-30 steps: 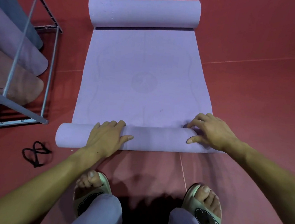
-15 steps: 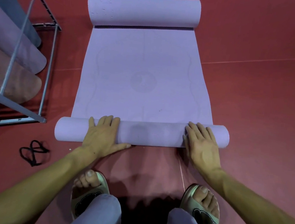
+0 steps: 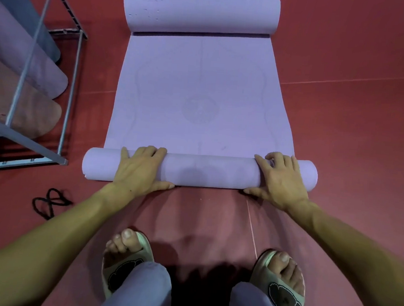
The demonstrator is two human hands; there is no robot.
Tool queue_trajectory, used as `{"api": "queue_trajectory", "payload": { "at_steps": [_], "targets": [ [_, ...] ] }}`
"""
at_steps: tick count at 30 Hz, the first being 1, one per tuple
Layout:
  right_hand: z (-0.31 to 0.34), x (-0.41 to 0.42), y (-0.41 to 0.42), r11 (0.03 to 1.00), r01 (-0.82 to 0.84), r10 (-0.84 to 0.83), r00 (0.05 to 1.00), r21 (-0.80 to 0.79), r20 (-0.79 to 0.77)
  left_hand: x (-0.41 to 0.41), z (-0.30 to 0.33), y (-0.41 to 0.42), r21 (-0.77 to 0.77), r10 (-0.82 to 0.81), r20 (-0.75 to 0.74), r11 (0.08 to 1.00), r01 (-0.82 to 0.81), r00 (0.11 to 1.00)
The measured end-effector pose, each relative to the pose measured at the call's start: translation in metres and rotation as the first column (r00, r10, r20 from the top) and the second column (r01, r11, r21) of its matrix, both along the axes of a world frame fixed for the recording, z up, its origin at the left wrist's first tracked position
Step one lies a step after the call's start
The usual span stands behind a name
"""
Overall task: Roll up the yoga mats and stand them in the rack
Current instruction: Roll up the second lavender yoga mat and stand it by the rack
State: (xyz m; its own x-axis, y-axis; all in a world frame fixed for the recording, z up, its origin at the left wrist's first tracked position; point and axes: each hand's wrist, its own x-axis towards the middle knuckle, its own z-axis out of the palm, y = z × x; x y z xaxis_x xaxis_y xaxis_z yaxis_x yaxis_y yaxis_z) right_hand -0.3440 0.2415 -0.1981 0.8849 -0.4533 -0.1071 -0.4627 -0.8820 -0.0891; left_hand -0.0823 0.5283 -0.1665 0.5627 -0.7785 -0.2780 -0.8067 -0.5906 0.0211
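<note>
Yoga mat [image 3: 200, 99], lilac, lies lengthwise on the red floor [image 3: 355, 128], its near end wound into the roll [image 3: 209, 171] that we are pushing away from our feet. Our left hand [image 3: 141, 170] lies flat over the roll left of centre, fingers straight and close together across the top, thumb tucked along the near side. Our right hand [image 3: 281, 180] mirrors it towards the right end, fingers laid over the top and slightly bent at the tips. We spread the hands apart like this, we judge, so that both ends turn evenly and the roll keeps square instead of coning. The far end of the mat [image 3: 200, 12] curls up in a loose roll of its own, which will need flattening as we reach it. To the left stands the metal rack [image 3: 76, 53], already holding several rolled mats [image 3: 33, 72], so the finished roll has a short carry. A black strap [image 3: 49, 201] lies near it on the floor.
</note>
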Motion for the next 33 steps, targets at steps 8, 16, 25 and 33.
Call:
{"api": "queue_trajectory", "payload": {
  "at_steps": [8, 16, 25, 33],
  "targets": [
    [0.014, 0.001, -0.007, 0.994, 0.065, -0.066, 0.998, 0.082, 0.009, 0.022, 0.007, 0.011, 0.108, 0.125, 0.064, 0.985, -0.131, 0.990],
    [0.008, -0.027, 0.013, 0.995, 0.072, -0.066, 0.993, -0.069, 0.095, 0.015, 0.006, 0.011, 0.146, 0.125, 0.112, 0.979, -0.141, 0.986],
    [0.032, 0.000, -0.029, 0.992, 0.093, -0.082, 0.990, 0.091, -0.117, 0.040, 0.012, 0.009, 0.023, 0.049, 0.124, 0.998, -0.052, 0.991],
    [0.034, 0.015, -0.032, 0.998, 0.031, -0.041, 0.986, -0.062, -0.161, 0.033, 0.011, 0.008, -0.015, 0.007, 0.192, 1.000, -0.004, 0.981]
  ]
}}
